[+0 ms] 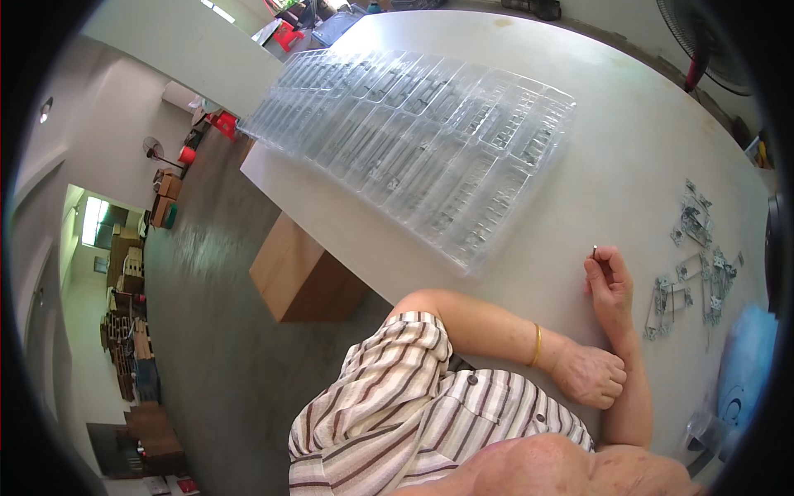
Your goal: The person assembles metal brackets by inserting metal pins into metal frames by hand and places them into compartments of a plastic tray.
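Observation:
My right hand (610, 289) is raised above the white table, with thumb and fingers pinched on a small dark metal pin (594, 251). Only the pin's tip shows above the fingers. My left hand (585, 374), below a gold bracelet (537, 345), lies against my right forearm. Its fingers are curled in, and their inner side is hidden. To the right of my right hand, a loose group of small silver metal fittings (707, 281) is spread on the table. They look like thin brackets with rods, too small to make out singly.
Stacked clear plastic trays (463, 248) with long compartments, some holding metal parts, cover the table's far left. A blue plastic bag (748, 355) lies at the right edge. A cardboard box (302, 273) stands beside the table (529, 240). A black fan (703, 41) is at the far right.

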A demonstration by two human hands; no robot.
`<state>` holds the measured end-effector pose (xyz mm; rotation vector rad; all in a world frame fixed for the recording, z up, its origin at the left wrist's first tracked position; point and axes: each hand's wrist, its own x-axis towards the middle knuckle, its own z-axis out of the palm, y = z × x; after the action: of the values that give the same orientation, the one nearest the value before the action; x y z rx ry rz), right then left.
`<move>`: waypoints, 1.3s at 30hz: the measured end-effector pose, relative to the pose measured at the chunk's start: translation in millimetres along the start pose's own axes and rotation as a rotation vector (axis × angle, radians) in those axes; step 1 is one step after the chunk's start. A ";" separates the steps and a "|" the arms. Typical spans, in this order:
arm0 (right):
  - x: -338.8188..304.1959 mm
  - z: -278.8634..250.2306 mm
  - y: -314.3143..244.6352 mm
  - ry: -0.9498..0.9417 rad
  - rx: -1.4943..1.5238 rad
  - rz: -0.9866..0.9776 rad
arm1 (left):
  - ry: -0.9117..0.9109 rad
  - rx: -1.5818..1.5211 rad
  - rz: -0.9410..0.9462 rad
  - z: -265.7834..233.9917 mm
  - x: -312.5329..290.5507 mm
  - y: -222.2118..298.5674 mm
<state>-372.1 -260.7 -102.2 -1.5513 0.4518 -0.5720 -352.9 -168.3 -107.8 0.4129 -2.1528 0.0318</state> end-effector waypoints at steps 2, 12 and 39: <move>-2.8 -0.9 -2.8 0.004 -0.051 0.012 | 0.012 -0.081 -0.030 3.3 -0.4 1.5; -0.9 0.8 -11.8 0.060 -0.238 -0.280 | -0.149 -0.258 -0.340 5.9 -12.6 3.7; 4.2 5.2 -13.1 0.123 -0.653 -0.405 | -0.243 -0.369 -0.432 -17.2 -7.2 4.3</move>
<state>-366.3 -258.3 -88.9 -2.2678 0.4422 -0.8912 -336.7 -159.2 -103.1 0.6793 -2.1957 -0.6782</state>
